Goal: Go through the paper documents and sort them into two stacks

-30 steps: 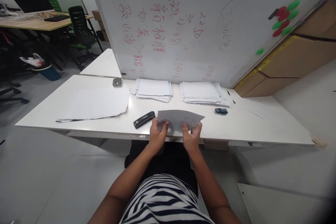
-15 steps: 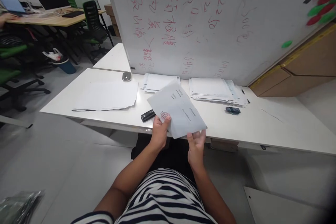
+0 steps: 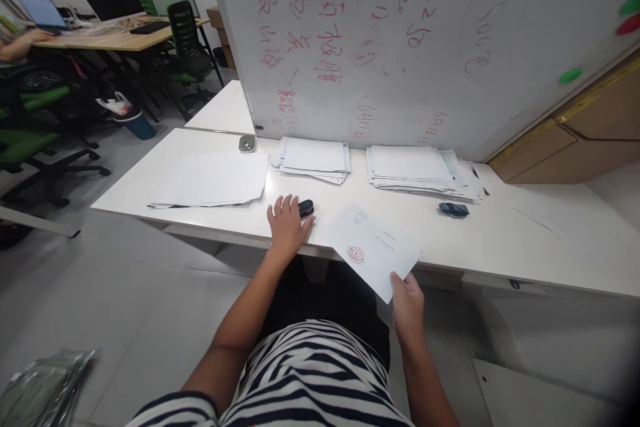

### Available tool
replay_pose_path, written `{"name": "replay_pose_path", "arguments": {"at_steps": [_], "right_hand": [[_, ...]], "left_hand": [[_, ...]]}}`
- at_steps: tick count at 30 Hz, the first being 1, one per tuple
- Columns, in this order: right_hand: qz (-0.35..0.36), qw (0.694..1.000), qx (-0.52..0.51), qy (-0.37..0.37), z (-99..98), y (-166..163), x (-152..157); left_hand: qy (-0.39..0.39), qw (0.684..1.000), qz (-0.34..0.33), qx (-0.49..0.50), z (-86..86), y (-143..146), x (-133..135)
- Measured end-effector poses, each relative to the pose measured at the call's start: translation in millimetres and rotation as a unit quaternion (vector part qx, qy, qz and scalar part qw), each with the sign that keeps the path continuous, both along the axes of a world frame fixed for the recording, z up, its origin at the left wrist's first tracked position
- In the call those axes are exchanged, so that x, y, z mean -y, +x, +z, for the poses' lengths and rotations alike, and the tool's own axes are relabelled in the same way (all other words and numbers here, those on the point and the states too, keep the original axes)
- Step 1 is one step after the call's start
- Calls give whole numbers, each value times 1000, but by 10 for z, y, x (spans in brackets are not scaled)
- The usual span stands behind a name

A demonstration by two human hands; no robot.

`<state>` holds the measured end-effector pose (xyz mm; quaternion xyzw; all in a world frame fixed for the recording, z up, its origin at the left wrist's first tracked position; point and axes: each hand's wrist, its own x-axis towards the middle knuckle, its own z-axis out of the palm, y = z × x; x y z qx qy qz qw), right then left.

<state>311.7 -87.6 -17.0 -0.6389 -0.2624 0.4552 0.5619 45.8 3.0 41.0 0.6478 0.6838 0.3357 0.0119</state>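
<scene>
My left hand (image 3: 287, 230) lies over a black stapler (image 3: 307, 207) on the white desk, its fingers spread and the thumb out to the side. Part of the stapler is hidden beneath the hand, and I cannot tell how firmly they touch. In my right hand (image 3: 407, 303) a printed sheet of paper (image 3: 377, 247) with a round red stamp is pinched by its lower right corner. The sheet slants over the desk's front edge.
Along the whiteboard (image 3: 450, 27) stand two paper stacks, a left one (image 3: 315, 155) and a right one (image 3: 407, 163). More sheets (image 3: 215, 177) lie at the left, near a small grey box (image 3: 247, 143). A dark crumpled object (image 3: 454, 209) sits at the right.
My left hand has let go of the paper and moved left onto the stapler. The right hand has carried the paper a little right and down.
</scene>
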Motion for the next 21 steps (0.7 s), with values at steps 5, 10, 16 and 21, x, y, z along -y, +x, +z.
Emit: {"name": "replay_pose_path", "arguments": {"at_steps": [5,10,16,21], "right_hand": [[-8,998,-60,8,123,-19,26],[-18,991,-132,21,324,-31,-34],[52,990,-129,6,299,-86,-80],[95,987,-127,-11,246,-154,-79]], "left_hand": [[-65,997,-30,-42,-38,-182,-107],[-92,988,-116,-32,65,-294,-36],[-114,980,-162,-16,132,-345,-21],[-129,976,-175,1,162,-368,-11]]}}
